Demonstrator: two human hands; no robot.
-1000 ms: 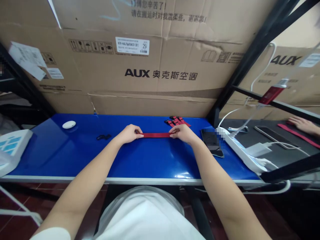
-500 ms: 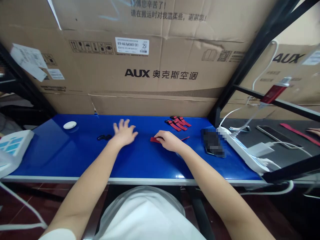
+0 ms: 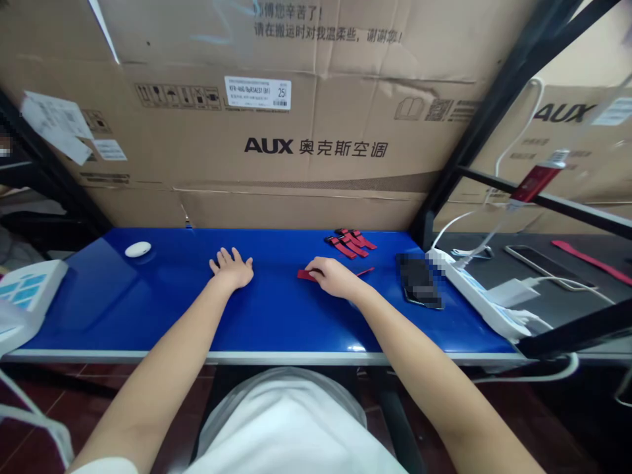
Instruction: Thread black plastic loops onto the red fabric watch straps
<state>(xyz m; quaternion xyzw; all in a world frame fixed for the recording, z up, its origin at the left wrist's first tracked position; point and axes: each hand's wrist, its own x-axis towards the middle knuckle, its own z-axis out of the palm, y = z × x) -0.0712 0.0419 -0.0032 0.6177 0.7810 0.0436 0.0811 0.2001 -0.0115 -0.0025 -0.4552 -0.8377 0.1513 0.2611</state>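
My left hand [image 3: 231, 270] lies low over the blue tabletop, fingers spread; whatever is under its palm is hidden. To its right, my right hand [image 3: 334, 278] pinches a red strap [image 3: 306, 274] against the table. One flat end of this strap sticks out left of my fingertips, and its thin other end shows beyond my wrist on the right. Behind that hand lies a group of several red straps with black buckles [image 3: 350, 243], side by side at the back of the table.
On the blue table [image 3: 276, 322] sit a white oval object [image 3: 137, 249] at the left and a blurred dark phone-like item [image 3: 419, 282] at the right. White power strips [image 3: 476, 296] with cables flank both sides. A large cardboard box [image 3: 296, 197] stands behind.
My left hand has shifted left, over the spot where small black pieces lay; they no longer show. The right hand stays in place on the red strap.
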